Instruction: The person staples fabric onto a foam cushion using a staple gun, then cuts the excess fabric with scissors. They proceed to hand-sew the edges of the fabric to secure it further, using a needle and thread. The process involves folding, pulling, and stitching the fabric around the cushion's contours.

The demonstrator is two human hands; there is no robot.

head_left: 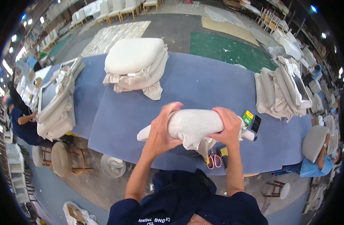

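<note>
Between the two hands, near the front edge of the blue table (217, 82), sits a pale fabric-covered cushion (196, 122), seen edge-on. Left hand (160, 129) grips its left end, thumb on the near side; right hand (228, 126) grips its right end likewise. Loose cloth hangs from its near side, toward the wearer. Red-handled scissors (213, 161) lie just below the right hand; green box (248, 117) and dark phone (256, 123) lie to its right. Cushion stack (134, 56): beyond the left hand, well apart.
</note>
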